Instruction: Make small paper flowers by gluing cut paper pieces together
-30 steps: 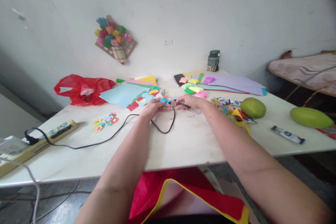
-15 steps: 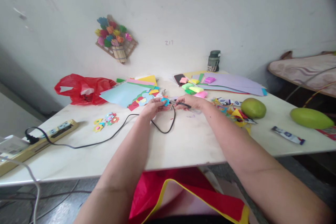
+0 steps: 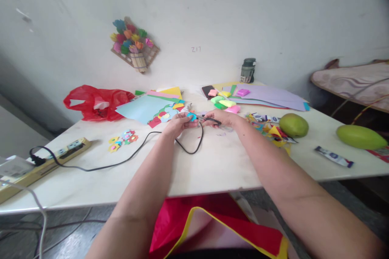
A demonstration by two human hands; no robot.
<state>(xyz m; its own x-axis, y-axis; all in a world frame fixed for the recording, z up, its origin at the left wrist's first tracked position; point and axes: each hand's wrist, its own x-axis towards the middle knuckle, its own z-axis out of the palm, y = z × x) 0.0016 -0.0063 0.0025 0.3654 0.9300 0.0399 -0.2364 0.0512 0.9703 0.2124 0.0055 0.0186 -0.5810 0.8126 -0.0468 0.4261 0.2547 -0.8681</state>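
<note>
Between the fingers of my left hand is a small piece of blue paper. My right hand is closed around the dark handles of a pair of scissors. Its blades point left and meet the blue paper. A black cord loops on the table just below both hands. Cut paper shapes in several colours lie beyond my left hand. Soft coloured packets lie beyond my right hand.
Paper flowers and a power strip are on the left, with a red plastic bag behind. On the right are paper scraps, a green mango, another green fruit and a tube. A bottle stands by the wall.
Almost nothing differs. Both hands stay in the same place with the blue paper and the scissors; only a slight shift shows at the blades and paper.
</note>
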